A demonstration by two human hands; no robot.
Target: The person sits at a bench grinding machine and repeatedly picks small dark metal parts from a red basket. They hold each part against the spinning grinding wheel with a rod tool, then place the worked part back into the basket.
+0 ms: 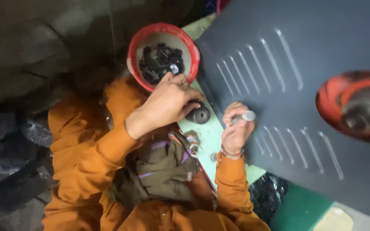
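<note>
My left hand [168, 102] reaches to the rim of a red bowl [138, 42] filled with small black parts [159, 63], its fingers curled at the bowl's near edge; what they pinch is hidden. A round black part [199, 114] lies just under that hand on the pale green surface [210, 141]. Closed around a short silvery metal cylinder [246, 116], my right hand [235, 128] hovers at the edge of a dark grey louvred metal panel [305, 38]. Both sleeves are orange.
A blurred red round object [356, 105] with a metal centre sits on the right of the panel. A brown cloth with coloured stripes [163, 167] lies across my lap. Black debris [268, 192] lies below the panel, dark clutter at the left.
</note>
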